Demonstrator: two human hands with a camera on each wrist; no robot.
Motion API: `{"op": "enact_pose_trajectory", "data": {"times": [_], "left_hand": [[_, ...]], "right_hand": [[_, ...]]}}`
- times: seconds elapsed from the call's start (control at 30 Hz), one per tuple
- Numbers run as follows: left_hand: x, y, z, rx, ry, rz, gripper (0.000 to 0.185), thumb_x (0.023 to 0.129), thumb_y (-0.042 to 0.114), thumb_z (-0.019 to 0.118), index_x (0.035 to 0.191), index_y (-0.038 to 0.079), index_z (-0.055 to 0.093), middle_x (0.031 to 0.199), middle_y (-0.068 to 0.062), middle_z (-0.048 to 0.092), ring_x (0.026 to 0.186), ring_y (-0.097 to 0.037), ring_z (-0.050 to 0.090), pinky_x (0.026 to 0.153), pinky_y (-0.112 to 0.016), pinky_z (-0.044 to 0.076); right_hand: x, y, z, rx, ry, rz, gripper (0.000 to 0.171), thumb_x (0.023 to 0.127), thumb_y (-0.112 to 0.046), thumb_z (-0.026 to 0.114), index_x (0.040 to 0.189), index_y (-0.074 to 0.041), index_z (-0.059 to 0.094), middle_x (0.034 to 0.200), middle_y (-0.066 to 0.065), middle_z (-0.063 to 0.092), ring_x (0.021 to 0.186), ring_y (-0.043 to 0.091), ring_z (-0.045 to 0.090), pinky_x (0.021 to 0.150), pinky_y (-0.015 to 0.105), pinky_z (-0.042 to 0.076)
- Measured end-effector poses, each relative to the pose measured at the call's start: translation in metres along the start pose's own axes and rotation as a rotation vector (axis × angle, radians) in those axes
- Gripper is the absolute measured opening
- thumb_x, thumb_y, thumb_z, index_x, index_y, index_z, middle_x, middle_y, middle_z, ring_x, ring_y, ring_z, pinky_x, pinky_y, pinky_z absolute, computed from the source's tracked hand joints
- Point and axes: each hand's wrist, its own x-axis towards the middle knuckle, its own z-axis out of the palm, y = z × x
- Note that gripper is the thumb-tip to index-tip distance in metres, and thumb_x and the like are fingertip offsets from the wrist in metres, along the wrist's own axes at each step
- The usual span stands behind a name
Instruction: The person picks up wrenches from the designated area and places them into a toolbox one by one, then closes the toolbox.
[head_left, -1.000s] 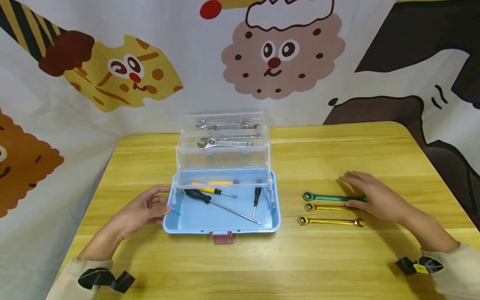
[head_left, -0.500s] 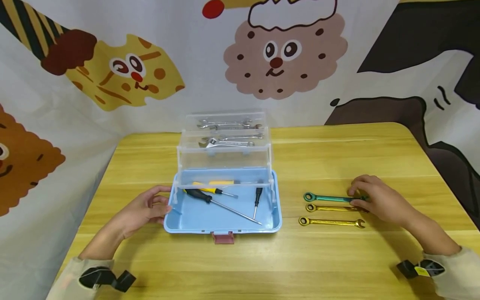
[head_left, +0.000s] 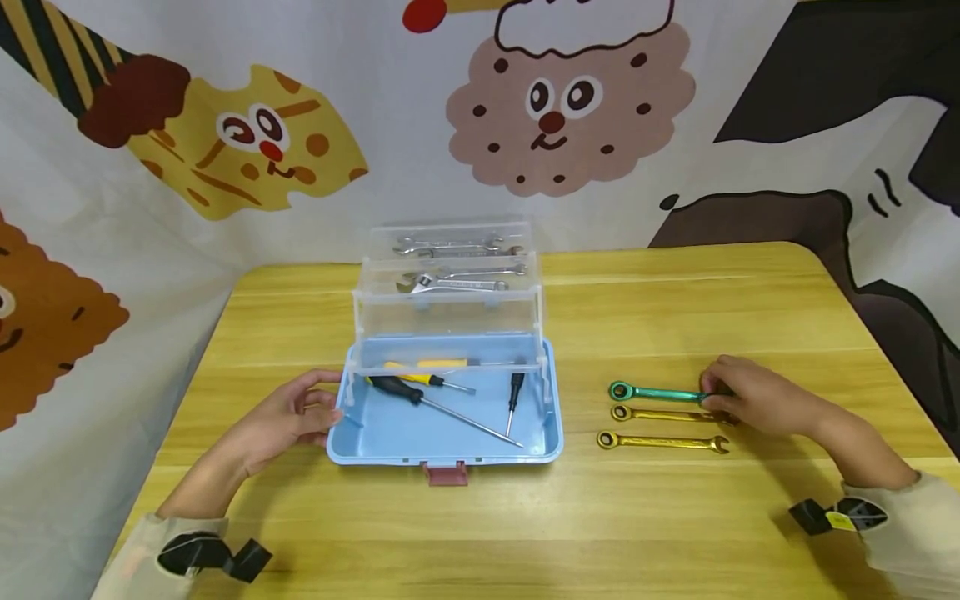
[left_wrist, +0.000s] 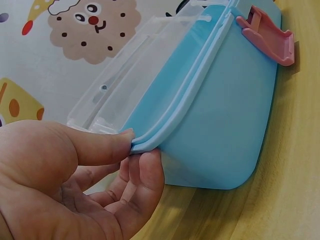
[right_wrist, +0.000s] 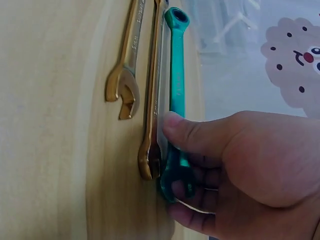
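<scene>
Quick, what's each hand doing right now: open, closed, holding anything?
Left hand: closed, pinching the blue toolbox by its rim.
Right hand: closed, holding the green wrench.

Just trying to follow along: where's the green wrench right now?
In the head view, the green wrench is right of the blue toolbox, beyond two gold wrenches, gripped near one end by the right hand.

On table (head_left: 510,533) I see toolbox (head_left: 405,434), screwdrivers (head_left: 397,388) in its base, wrenches (head_left: 457,286) in tiered trays (head_left: 450,313) behind; three ratcheting combination wrenches (head_left: 663,415) right of toolbox, one behind another.
</scene>
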Motion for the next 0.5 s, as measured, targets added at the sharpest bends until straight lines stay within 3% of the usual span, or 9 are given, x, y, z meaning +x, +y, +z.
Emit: {"op": "enact_pose_trajectory", "data": {"times": [0.13, 0.3, 0.5], "left_hand": [[0.0, 0.0, 0.0, 0.001, 0.008, -0.008, 0.06, 0.1, 0.002, 0.062, 0.149, -0.009, 0.03, 0.105, -0.01, 0.06, 0.088, -0.021, 0.067, 0.074, -0.034, 0.06], [0.001, 0.0, 0.0, -0.003, 0.001, -0.004, 0.061, 0.1, 0.001, 0.061, 0.15, -0.009, 0.029, 0.105, -0.009, 0.06, 0.087, -0.02, 0.066, 0.073, -0.033, 0.06], [0.002, -0.002, 0.001, -0.012, -0.006, 0.007, 0.06, 0.101, 0.001, 0.06, 0.15, -0.009, 0.028, 0.104, -0.007, 0.06, 0.086, -0.019, 0.066, 0.072, -0.032, 0.059]], "right_hand": [[0.001, 0.0, -0.003, 0.132, -0.042, 0.085, 0.012, 0.1, -0.003, 0.061, 0.095, -0.009, 0.052, 0.081, -0.003, 0.049, 0.066, 0.003, 0.043, 0.055, 0.026, 0.037], [-0.002, 0.004, 0.001, 0.197, 0.012, 0.145, 0.004, 0.102, -0.006, 0.06, 0.106, -0.007, 0.057, 0.085, 0.0, 0.056, 0.07, 0.008, 0.05, 0.057, 0.026, 0.041], [-0.005, 0.012, 0.009, 0.257, 0.149, 0.077, 0.03, 0.093, -0.003, 0.073, 0.121, -0.007, 0.063, 0.087, 0.0, 0.056, 0.072, 0.011, 0.048, 0.058, 0.027, 0.038]]}}
